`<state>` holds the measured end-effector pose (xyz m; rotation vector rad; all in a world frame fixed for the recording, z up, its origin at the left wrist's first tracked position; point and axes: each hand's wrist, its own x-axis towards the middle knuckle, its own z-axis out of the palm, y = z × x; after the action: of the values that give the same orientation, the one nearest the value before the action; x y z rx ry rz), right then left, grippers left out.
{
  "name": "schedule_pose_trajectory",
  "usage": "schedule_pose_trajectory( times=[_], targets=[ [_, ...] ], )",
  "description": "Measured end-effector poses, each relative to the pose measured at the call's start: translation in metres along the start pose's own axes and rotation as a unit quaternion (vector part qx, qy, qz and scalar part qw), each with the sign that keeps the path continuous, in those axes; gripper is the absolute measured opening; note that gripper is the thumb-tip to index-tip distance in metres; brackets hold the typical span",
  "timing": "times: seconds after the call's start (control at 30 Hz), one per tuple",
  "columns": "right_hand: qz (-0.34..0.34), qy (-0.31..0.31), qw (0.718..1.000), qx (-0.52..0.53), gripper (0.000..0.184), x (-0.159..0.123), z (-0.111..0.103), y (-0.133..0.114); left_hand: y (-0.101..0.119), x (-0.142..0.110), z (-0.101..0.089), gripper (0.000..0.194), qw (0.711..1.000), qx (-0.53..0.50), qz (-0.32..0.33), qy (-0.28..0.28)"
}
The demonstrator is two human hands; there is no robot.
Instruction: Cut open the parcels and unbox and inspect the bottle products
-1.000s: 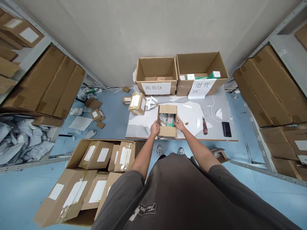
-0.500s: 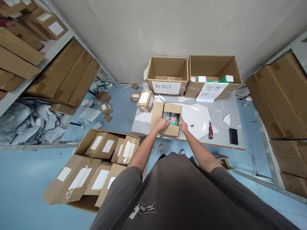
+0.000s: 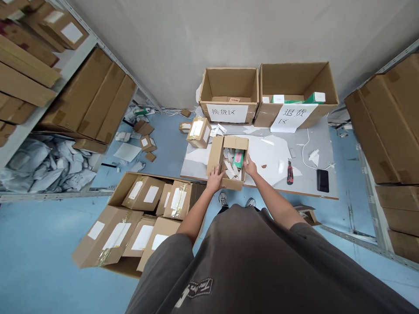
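Observation:
A small cardboard box point(image 3: 235, 142) stands open at the table's front edge, its flaps folded outward. Inside it a green and pink packet point(image 3: 238, 158) lies among crumpled pale paper point(image 3: 231, 170). My left hand point(image 3: 215, 179) rests on the lower part of the box's left flap point(image 3: 214, 153), fingers spread. On the opposite side, my right hand point(image 3: 250, 166) holds the box's right wall, its fingers partly hidden.
Two large cartons point(image 3: 228, 107) point(image 3: 265, 114) with handwritten signs stand along the wall. A taped parcel point(image 3: 199, 132) sits left of the open box. A red and black utility knife point(image 3: 290, 173) and a dark phone point(image 3: 322, 180) lie right. A big carton point(image 3: 122, 178) full of parcels stands lower left.
My left hand has moved from the box's opening down to its left flap, and its fingers have spread. The front flap is folded out, showing more paper inside. The view has shifted slightly.

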<state>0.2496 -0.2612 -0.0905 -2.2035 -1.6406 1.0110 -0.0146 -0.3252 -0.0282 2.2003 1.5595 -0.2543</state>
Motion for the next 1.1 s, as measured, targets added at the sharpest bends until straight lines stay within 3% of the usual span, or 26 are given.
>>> schedule_pose_trajectory(
  times=[0.1, 0.23, 0.37, 0.57, 0.67, 0.83, 0.97, 1.1],
  targets=[
    [-0.013, -0.002, 1.0, -0.003, 0.073, 0.001, 0.0, 0.002, 0.005, 0.0, 0.014, 0.042, 0.999, -0.015, -0.014, 0.048],
    [-0.071, 0.064, 0.995, -0.031, 0.081, 0.008, -0.014, -0.001, 0.006, 0.003, 0.021, 0.021, 0.996, -0.027, -0.028, 0.077],
    [-0.135, 0.114, 0.977, -0.121, 0.084, 0.03, -0.043, -0.026, 0.006, 0.003, 0.024, 0.019, 0.994, -0.034, -0.016, 0.098],
    [-0.175, 0.012, 0.949, -0.261, 0.061, 0.065, -0.081, -0.07, 0.002, 0.002, 0.028, 0.025, 0.994, -0.017, -0.011, 0.108],
    [-0.204, 0.0, 0.945, -0.256, 0.042, 0.072, -0.096, -0.073, 0.001, 0.002, 0.03, 0.028, 0.994, -0.015, -0.012, 0.107],
    [-0.167, 0.047, 0.969, -0.179, 0.043, 0.095, -0.12, -0.074, 0.007, 0.003, 0.034, 0.028, 0.992, -0.027, -0.007, 0.12],
    [-0.11, 0.093, 0.982, -0.12, 0.044, 0.132, -0.119, -0.084, 0.007, 0.002, 0.035, 0.024, 0.992, -0.038, -0.01, 0.123],
    [-0.057, 0.118, 0.987, -0.097, 0.05, 0.171, -0.099, -0.092, 0.0, -0.001, 0.038, 0.024, 0.991, -0.034, -0.009, 0.129]
  ],
)
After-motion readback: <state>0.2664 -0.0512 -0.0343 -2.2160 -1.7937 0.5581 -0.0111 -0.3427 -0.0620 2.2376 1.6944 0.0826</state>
